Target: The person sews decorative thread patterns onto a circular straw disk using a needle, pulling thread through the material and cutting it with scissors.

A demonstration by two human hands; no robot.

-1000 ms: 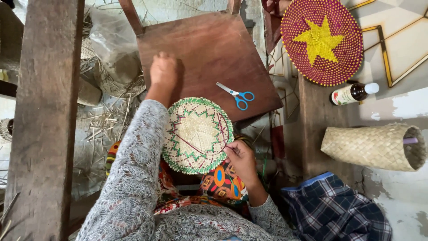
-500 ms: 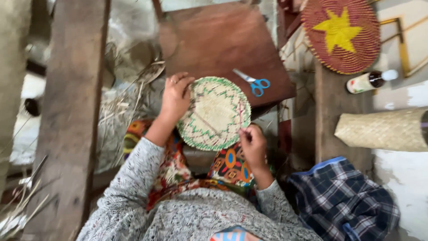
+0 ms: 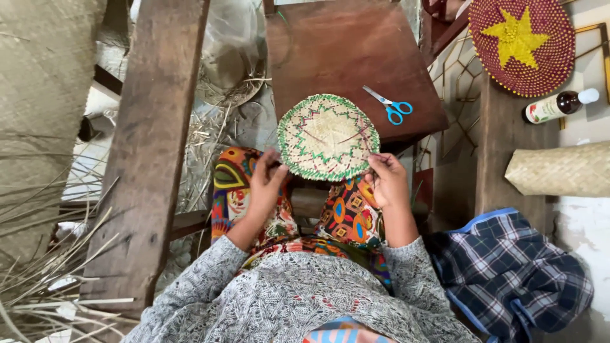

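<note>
A broad wooden plank (image 3: pixel 149 152) ran from the top of the view down to the lower left, with loose dry straw (image 3: pixel 44 254) fanned out beside its lower end. A dark brown worktop (image 3: pixel 343 57) filled the upper middle. At the top right lay a round red mat (image 3: pixel 522 43) with a yellow star at its centre. A plaid cloth (image 3: pixel 515 273) lay bunched at the lower right, and above it, against the right edge, a pale woven basket (image 3: pixel 562 168) rested on its side.

A round woven disc (image 3: pixel 327 136), straw-coloured with a green rim and green zigzag lines, was held over the near edge of the worktop, above the person's lap, which was covered in a bright patterned fabric (image 3: pixel 346 213). The left hand (image 3: pixel 267 181) was closed narrowly on the disc's lower left rim, fingers pinching the edge. The right hand (image 3: pixel 386 180) was closed on the lower right rim, fingertips touching the weave and thin strands there.

Blue-handled scissors (image 3: pixel 391 106) lay on the worktop near its right edge, just beside the disc's upper right rim and apart from it. A small dark bottle (image 3: pixel 559 106) with a white cap lay on its side below the mat.
</note>
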